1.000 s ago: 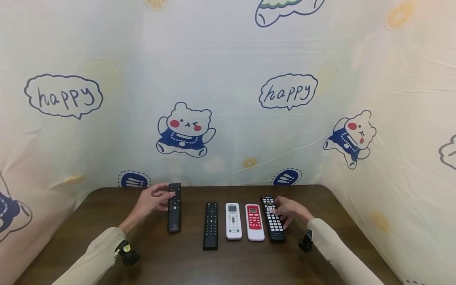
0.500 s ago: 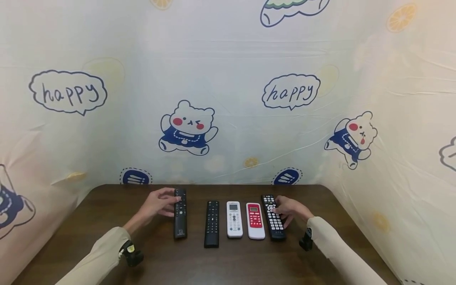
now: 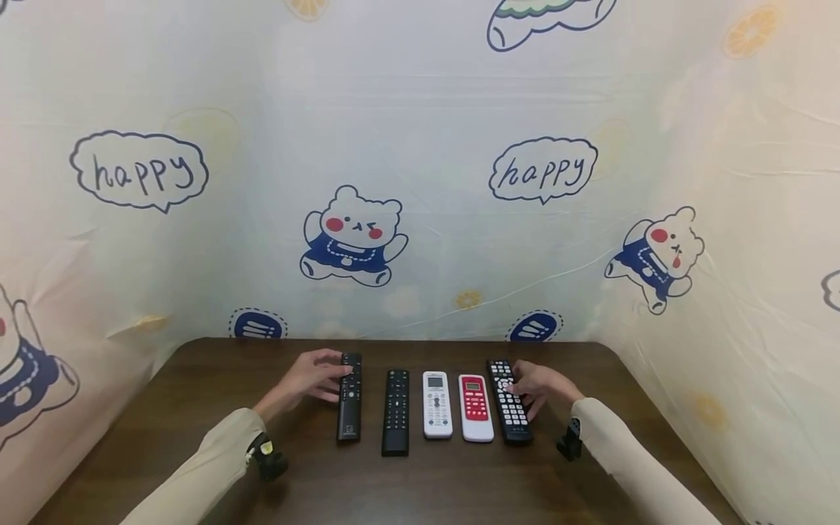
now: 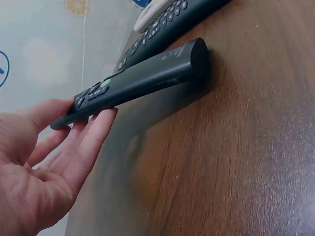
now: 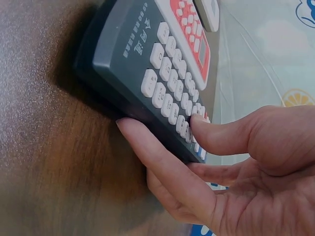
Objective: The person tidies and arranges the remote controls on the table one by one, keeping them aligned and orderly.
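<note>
My left hand point(image 3: 310, 379) pinches the upper part of a slim black remote control point(image 3: 350, 408), thumb over its buttons and fingers underneath. In the left wrist view this remote point(image 4: 147, 73) casts a shadow on the wood; its far end sits at or just over the table. To its right lies a second black remote point(image 3: 396, 415), then a white remote point(image 3: 437, 408) and a red and white remote point(image 3: 475, 408). At the row's right end my right hand point(image 3: 541, 383) grips a black remote with white buttons point(image 3: 515, 419), its thumb on the keys and fingers along the side.
The dark brown wooden table point(image 3: 420, 485) carries the whole row. Behind and beside it hangs a pale printed curtain point(image 3: 433, 146) that reaches the table's back edge. Each wrist wears a small black camera, one of them the left wrist camera point(image 3: 269, 463).
My left hand has carried the slim black remote to the right and lowered it, closer to the second black remote. The right hand keeps its place on the remote with white buttons.
</note>
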Demonstrator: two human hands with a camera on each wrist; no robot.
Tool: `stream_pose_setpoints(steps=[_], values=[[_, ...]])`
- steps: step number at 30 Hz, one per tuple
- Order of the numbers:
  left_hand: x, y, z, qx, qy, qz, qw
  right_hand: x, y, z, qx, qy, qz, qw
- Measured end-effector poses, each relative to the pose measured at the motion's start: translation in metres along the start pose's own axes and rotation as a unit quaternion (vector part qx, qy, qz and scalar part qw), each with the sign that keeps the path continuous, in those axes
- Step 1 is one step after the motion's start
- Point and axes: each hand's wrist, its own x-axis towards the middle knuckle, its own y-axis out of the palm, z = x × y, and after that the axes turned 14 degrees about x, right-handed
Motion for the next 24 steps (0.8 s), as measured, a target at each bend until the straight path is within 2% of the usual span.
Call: stream_pose_setpoints(steps=[4, 9, 15, 24], values=[[0.005, 0.004, -0.002, 0.007, -0.003, 0.003, 1.0000, -0.001, 0.001, -0.001, 0.003, 0.005, -0.005, 1.000], [0.005, 0.012, 0.000, 0.014, -0.012, -0.009, 0.9998, 0.001, -0.001, 0.000, 0.009, 0.012, -0.007, 1.000], [0.002, 0.023, 0.003, 0.036, -0.051, -0.037, 0.9973, 0.005, -0.003, 0.001, 0.018, 0.028, 0.005, 0.999], [0.001, 0.024, -0.006, 0.073, -0.070, -0.053, 0.9934, 0.007, -0.006, 0.001, 0.026, 0.026, 0.017, 0.999]])
